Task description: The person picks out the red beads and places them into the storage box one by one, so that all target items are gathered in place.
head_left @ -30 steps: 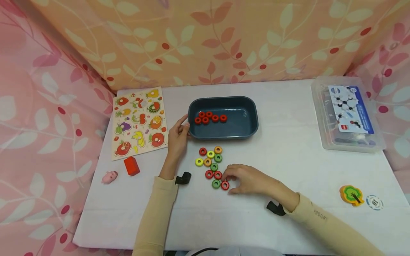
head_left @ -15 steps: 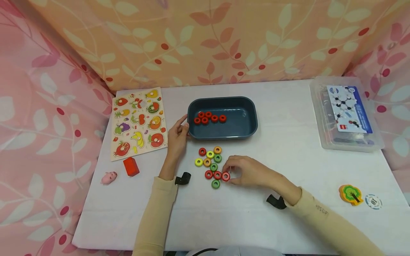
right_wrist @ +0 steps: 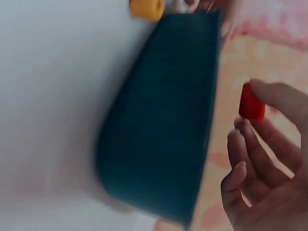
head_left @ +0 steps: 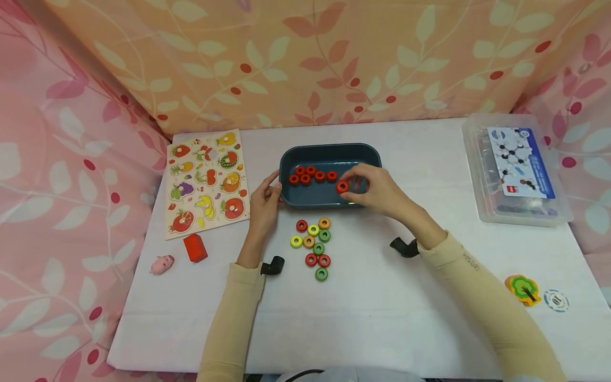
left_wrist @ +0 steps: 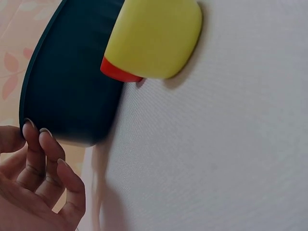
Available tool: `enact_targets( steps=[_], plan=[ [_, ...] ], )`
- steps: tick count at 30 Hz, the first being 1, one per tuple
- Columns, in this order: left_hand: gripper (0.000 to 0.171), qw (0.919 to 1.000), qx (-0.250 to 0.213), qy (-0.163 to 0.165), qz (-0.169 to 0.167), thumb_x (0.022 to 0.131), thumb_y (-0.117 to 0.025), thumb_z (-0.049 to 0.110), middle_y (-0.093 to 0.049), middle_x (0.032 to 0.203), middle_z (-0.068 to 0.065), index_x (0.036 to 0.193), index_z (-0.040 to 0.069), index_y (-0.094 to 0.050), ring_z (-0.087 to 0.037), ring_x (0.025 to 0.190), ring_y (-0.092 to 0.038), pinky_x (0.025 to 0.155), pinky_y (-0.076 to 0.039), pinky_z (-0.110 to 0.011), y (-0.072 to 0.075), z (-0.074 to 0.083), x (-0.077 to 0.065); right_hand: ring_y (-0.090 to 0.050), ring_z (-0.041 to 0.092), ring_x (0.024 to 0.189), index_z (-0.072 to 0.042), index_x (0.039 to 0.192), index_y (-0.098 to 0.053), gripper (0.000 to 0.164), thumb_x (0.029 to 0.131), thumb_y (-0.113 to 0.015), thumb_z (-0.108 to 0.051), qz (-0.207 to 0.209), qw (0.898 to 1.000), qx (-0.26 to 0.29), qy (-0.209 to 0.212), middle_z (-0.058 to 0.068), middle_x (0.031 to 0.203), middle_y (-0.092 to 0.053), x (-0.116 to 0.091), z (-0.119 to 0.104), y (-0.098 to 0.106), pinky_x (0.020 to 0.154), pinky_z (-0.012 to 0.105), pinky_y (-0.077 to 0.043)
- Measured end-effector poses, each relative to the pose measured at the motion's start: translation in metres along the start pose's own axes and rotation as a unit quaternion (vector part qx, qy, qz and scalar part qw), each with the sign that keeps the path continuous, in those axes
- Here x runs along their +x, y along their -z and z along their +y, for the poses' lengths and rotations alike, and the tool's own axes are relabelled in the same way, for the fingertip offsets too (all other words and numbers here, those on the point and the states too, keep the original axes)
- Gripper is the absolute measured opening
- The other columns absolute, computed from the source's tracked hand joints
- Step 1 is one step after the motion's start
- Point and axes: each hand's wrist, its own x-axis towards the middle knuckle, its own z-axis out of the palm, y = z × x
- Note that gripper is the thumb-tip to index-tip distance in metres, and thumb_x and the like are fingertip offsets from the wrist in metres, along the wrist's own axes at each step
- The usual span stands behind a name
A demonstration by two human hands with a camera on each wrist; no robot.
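Observation:
A dark blue rectangular dish (head_left: 305, 198) stands at the middle of the table, with several red ring beads (head_left: 321, 180) lying in its left half. At its left end, my left hand (head_left: 264, 208) holds the rim; the left wrist view shows curled fingertips (left_wrist: 44, 134) right at the edge. Over the right part of the dish, my right hand (head_left: 384, 193) pinches one red ring bead (right_wrist: 251, 102) between thumb and fingers. Its other fingers are loosely bent. In front of the dish lie loose ring beads: red, yellow (head_left: 297, 246), orange and green (head_left: 322, 279).
A fruit puzzle board (head_left: 191, 183) lies at the left, near a red block (head_left: 195, 248) and a pink pig figure (head_left: 162, 264). At the right are a clear plastic case (head_left: 520, 209), a tree-shaped piece (head_left: 522, 289) and a round white chip (head_left: 556, 300). Patterned curtains surround the table.
My right hand has picked up a red ring bead from the loose group and carried it forward over the dish. The left hand has stayed at the dish's left end.

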Motion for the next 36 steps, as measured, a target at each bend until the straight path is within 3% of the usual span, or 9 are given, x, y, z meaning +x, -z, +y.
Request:
enact_targets(
  steps=[6,11,14,16,23,27,32,36],
  plan=[
    [0.040,0.9998,-0.012,0.010,-0.015,0.105,-0.053,0.024,-0.065,0.092,-0.029,0.145,0.021,-0.054,-0.046,0.085,-0.063,0.078,-0.055,-0.046,0.001,0.006,0.000,-0.059,0.023,0.084,-0.005,0.110,-0.070,0.030,0.084,-0.082,-0.016,-0.011,0.993,-0.040,-0.106,0.011,0.098,-0.064,0.032,0.025,-0.010,0.072,0.036,-0.049],
    [0.041,0.9996,-0.008,0.010,-0.024,0.105,-0.051,0.015,-0.064,0.093,-0.033,0.146,0.010,-0.052,-0.051,0.087,-0.061,0.081,-0.053,-0.055,0.002,0.029,-0.009,-0.059,0.027,0.085,-0.002,0.109,-0.069,0.029,0.085,-0.080,-0.014,-0.030,0.978,-0.067,-0.195,0.014,0.096,-0.065,0.047,0.027,-0.019,0.074,0.040,-0.050],
    [0.041,0.9996,-0.006,0.012,-0.023,0.105,-0.051,0.014,-0.063,0.092,-0.031,0.146,0.009,-0.052,-0.050,0.088,-0.061,0.082,-0.053,-0.056,0.002,0.039,-0.013,-0.058,0.028,0.081,-0.001,0.109,-0.069,0.029,0.085,-0.079,-0.012,-0.034,0.972,-0.073,-0.220,0.015,0.093,-0.064,0.051,0.027,-0.023,0.070,0.039,-0.048],
    [0.041,0.9996,-0.007,0.017,-0.022,0.105,-0.051,0.014,-0.063,0.094,-0.032,0.146,0.010,-0.052,-0.050,0.088,-0.061,0.084,-0.053,-0.056,0.002,0.040,-0.014,-0.057,0.027,0.077,-0.001,0.109,-0.069,0.028,0.085,-0.079,-0.011,-0.033,0.972,-0.075,-0.221,0.014,0.090,-0.062,0.052,0.029,-0.025,0.066,0.037,-0.046],
    [0.038,1.0000,0.004,0.001,-0.002,0.105,-0.054,0.028,-0.066,0.085,-0.014,0.142,0.027,-0.058,-0.027,0.076,-0.064,0.070,-0.054,-0.029,0.000,0.000,0.000,-0.060,0.027,0.083,-0.001,0.113,-0.069,0.031,0.086,-0.079,-0.012,-0.025,0.973,-0.068,-0.221,0.014,0.094,-0.065,0.051,0.029,-0.031,0.072,0.039,-0.051],
    [0.038,1.0000,0.004,-0.001,-0.001,0.104,-0.054,0.029,-0.066,0.084,-0.013,0.142,0.027,-0.057,-0.026,0.075,-0.064,0.068,-0.054,-0.027,0.000,0.000,-0.001,-0.060,0.028,0.083,-0.001,0.115,-0.067,0.033,0.086,-0.079,-0.013,-0.016,0.975,-0.074,-0.211,0.015,0.095,-0.064,0.047,0.025,-0.030,0.072,0.040,-0.051],
    [0.038,1.0000,0.005,-0.002,-0.001,0.104,-0.054,0.030,-0.066,0.084,-0.013,0.143,0.026,-0.057,-0.026,0.075,-0.064,0.069,-0.054,-0.027,-0.001,-0.001,-0.001,-0.060,0.024,0.085,-0.004,0.117,-0.068,0.035,0.086,-0.079,-0.017,0.023,0.983,-0.070,-0.170,0.013,0.100,-0.065,0.035,0.009,-0.026,0.072,0.039,-0.050],
    [0.039,1.0000,0.005,-0.002,0.001,0.104,-0.054,0.029,-0.066,0.083,-0.013,0.143,0.026,-0.057,-0.029,0.076,-0.064,0.068,-0.052,-0.025,-0.001,0.000,-0.001,-0.060,0.022,0.085,-0.006,0.113,-0.069,0.030,0.087,-0.078,-0.016,0.033,0.995,-0.028,-0.095,0.010,0.102,-0.067,0.017,-0.014,-0.026,0.071,0.037,-0.051]
  ],
)
